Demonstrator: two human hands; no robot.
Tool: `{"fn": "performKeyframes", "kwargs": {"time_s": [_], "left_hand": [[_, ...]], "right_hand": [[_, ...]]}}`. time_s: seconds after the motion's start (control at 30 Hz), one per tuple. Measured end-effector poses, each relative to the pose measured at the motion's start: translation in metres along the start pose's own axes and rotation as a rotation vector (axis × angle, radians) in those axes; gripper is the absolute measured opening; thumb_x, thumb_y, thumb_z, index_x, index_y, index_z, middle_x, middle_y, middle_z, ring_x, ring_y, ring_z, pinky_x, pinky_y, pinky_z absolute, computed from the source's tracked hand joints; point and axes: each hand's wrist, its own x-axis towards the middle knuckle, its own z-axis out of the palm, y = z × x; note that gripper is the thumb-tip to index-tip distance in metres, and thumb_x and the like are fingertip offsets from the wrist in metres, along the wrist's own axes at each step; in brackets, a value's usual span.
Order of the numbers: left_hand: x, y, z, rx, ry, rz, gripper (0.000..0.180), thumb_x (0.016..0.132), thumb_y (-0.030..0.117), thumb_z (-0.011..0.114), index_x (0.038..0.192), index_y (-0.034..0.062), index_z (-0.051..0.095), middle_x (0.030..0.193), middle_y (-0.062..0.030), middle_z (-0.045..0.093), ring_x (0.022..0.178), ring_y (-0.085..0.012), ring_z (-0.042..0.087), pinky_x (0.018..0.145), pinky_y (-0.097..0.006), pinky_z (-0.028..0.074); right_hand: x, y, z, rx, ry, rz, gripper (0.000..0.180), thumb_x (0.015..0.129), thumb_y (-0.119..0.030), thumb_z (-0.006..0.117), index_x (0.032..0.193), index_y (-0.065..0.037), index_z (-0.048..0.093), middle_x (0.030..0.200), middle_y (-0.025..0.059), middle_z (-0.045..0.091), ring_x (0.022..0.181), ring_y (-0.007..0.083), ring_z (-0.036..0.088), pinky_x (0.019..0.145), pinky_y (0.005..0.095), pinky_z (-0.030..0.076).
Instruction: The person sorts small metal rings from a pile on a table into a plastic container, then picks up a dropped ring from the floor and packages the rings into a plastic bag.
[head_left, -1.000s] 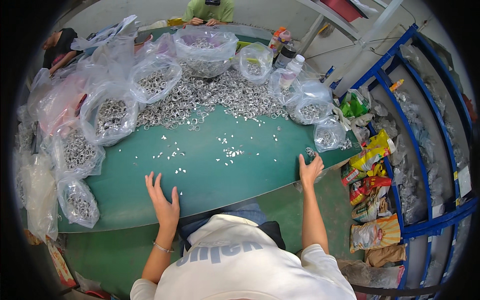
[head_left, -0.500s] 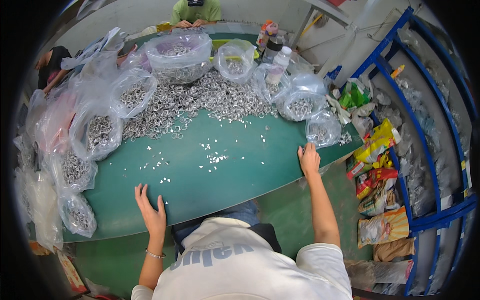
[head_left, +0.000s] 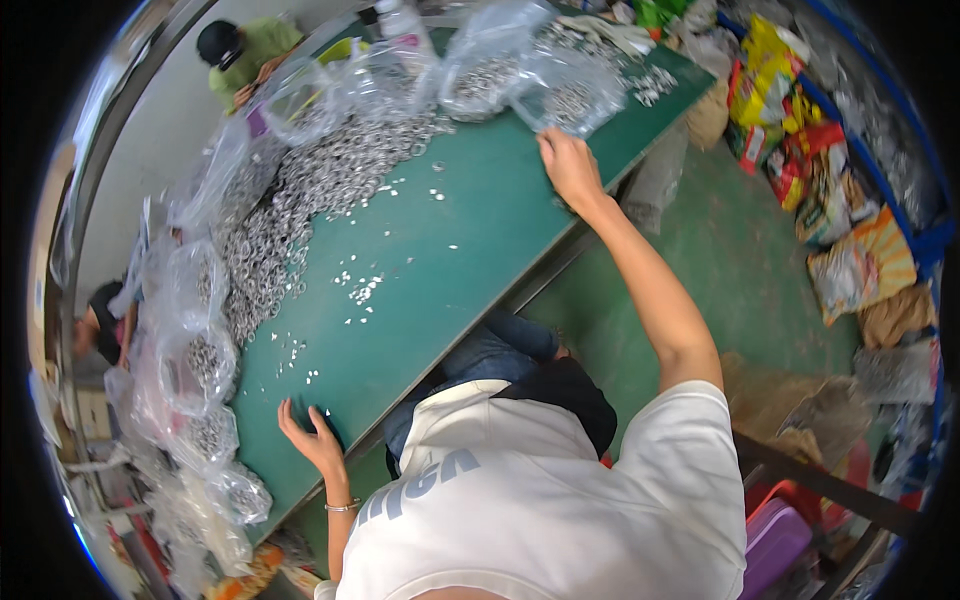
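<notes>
My right hand (head_left: 572, 172) is at the near edge of a clear plastic bag (head_left: 590, 122), with its fingers curled together on the bag's rim. Small silver metal rings (head_left: 568, 100) lie inside that bag. Over the near left part of the green table (head_left: 420, 330) rests my left hand (head_left: 314, 442), empty, thumb and fingers apart. Close to its fingertips are small white flakes (head_left: 312, 377), and more flakes (head_left: 364, 291) are scattered up the tabletop. A large heap of metal rings (head_left: 335, 165) spreads along the far side.
Several open plastic bags of rings (head_left: 205, 355) line the table's left and far edges. A white bottle (head_left: 403, 30) stands at the back. Across the table sits a person in green (head_left: 255, 50); another person (head_left: 105, 320) is at far left. Colourful sacks (head_left: 865, 262) lie by the blue shelving.
The whole view has turned and shifted toward the right end of the table. My right hand's fingers are now at the bag's rim. My left hand remains open by the near edge.
</notes>
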Motion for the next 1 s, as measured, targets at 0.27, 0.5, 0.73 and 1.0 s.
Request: {"fn": "performKeyframes", "kwargs": {"time_s": [0.27, 0.5, 0.73, 1.0], "left_hand": [[0.025, 0.054, 0.005, -0.057, -0.081, 0.161, 0.036, 0.087, 0.006, 0.050, 0.121, -0.0006, 0.042, 0.122, -0.0134, 0.044, 0.115, -0.0249, 0.041, 0.098, -0.037, 0.032], [0.035, 0.176, 0.077, -0.175, -0.311, 0.506, 0.036, 0.086, 0.001, 0.048, 0.121, -0.0025, 0.040, 0.125, -0.0161, 0.039, 0.120, -0.0282, 0.037, 0.101, -0.037, 0.029], [0.027, 0.270, 0.136, -0.214, -0.520, 0.746, 0.041, 0.087, 0.003, 0.046, 0.126, -0.0020, 0.034, 0.132, -0.0163, 0.032, 0.127, -0.0278, 0.028, 0.106, -0.038, 0.020], [0.030, 0.285, 0.164, -0.256, -0.582, 0.744, 0.047, 0.085, 0.013, 0.051, 0.126, -0.0009, 0.034, 0.134, -0.0197, 0.030, 0.131, -0.0353, 0.020, 0.105, -0.044, 0.017]], "right_hand": [[-0.044, 0.007, -0.083, 1.578, -0.074, 0.697, 0.027, 0.093, -0.022, 0.045, 0.100, 0.004, 0.049, 0.074, 0.0044, 0.049, 0.044, 0.0056, 0.033, 0.038, 0.0201, 0.023], [-0.145, 0.076, -0.101, 1.551, 0.528, 1.020, 0.022, 0.088, -0.022, 0.053, 0.091, -0.001, 0.055, 0.077, 0.0078, 0.056, 0.059, 0.0154, 0.055, 0.046, 0.0241, 0.040], [-0.246, 0.115, -0.060, 1.565, 0.596, 1.400, 0.024, 0.086, -0.027, 0.055, 0.076, -0.005, 0.055, 0.061, 0.0043, 0.054, 0.060, 0.0175, 0.056, 0.053, 0.0307, 0.046], [-0.275, 0.130, -0.015, 1.694, 0.686, 1.513, 0.025, 0.088, -0.020, 0.050, 0.098, 0.001, 0.059, 0.080, 0.0079, 0.057, 0.073, 0.0192, 0.056, 0.065, 0.0302, 0.046]]}}
